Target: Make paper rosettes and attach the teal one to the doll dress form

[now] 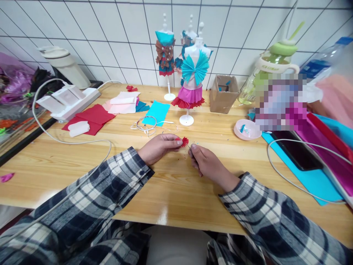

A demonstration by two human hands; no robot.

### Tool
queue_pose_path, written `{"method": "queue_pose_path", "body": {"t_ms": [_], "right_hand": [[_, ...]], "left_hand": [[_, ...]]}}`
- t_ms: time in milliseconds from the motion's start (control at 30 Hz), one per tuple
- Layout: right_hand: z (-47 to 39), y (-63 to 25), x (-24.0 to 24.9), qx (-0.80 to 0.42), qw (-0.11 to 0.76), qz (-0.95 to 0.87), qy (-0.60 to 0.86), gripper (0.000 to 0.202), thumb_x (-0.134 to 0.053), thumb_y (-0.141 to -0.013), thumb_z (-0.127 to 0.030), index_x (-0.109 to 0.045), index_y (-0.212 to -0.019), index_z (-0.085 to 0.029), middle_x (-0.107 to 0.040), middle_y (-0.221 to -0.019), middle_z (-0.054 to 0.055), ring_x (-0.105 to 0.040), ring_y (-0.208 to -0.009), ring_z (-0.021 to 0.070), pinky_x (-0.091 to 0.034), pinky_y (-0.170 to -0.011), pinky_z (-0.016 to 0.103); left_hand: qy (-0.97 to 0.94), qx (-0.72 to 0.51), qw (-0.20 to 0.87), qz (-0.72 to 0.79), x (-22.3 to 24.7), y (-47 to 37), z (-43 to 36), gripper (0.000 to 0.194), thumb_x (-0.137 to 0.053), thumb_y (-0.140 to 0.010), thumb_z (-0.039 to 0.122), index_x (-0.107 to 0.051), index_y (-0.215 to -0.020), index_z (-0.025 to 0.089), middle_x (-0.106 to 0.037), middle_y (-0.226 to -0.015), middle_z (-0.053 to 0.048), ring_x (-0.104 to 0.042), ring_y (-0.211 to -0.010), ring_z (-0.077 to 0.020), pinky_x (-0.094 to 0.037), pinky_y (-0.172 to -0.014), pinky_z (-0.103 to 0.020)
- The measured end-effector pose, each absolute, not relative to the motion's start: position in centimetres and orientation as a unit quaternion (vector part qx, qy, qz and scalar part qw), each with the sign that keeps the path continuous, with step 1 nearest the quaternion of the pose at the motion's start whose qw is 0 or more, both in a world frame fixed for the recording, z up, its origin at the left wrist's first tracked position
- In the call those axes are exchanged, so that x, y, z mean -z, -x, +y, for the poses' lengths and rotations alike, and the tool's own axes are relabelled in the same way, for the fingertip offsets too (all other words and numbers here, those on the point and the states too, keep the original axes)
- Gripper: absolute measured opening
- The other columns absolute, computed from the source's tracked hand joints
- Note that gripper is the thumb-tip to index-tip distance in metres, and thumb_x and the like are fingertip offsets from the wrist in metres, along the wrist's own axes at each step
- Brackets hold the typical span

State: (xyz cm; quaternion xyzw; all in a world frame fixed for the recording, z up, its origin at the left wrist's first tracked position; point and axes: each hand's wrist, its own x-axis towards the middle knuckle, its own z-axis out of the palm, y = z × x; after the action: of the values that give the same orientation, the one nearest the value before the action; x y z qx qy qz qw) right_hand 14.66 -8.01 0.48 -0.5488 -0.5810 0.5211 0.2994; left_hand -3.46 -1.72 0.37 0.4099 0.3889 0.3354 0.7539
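My left hand (162,146) is closed, pinching a small red pleated paper piece (185,142) between thumb and fingers above the wooden table. My right hand (204,160) is closed around a thin dark tool (191,150), whose tip points at the red piece. Behind the hands stands a small white mannequin (196,70) with a turquoise paper bow and a pink and red skirt. A turquoise paper sheet (158,110) and a coil of thin wire (146,124) lie beyond my left hand.
Two more dressed mannequins (164,55) stand behind. Red paper (96,117) and a white power strip (74,103) are at left. A cardboard box (224,96), a pink bowl (247,130), a phone (296,151) and a white cable (278,176) are at right.
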Motion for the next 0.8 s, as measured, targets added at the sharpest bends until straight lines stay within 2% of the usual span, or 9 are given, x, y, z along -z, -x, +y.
{"method": "queue_pose_path", "body": {"t_ms": [800], "right_hand": [[-7.77, -14.85, -0.32, -0.525, 0.287, -0.589, 0.543, 0.042, -0.029, -0.098, -0.051, -0.043, -0.070, -0.022, -0.042, -0.056, -0.005, -0.039, -0.045, 0.0099, -0.034, -0.047, 0.024]], "left_hand": [[-0.403, -0.333, 0.758, 0.390, -0.53, 3.43, -1.70, 0.024, -0.086, -0.061, 0.024, -0.071, -0.075, 0.012, -0.070, -0.078, -0.003, -0.062, -0.075, -0.0117, -0.045, -0.077, -0.026]]}}
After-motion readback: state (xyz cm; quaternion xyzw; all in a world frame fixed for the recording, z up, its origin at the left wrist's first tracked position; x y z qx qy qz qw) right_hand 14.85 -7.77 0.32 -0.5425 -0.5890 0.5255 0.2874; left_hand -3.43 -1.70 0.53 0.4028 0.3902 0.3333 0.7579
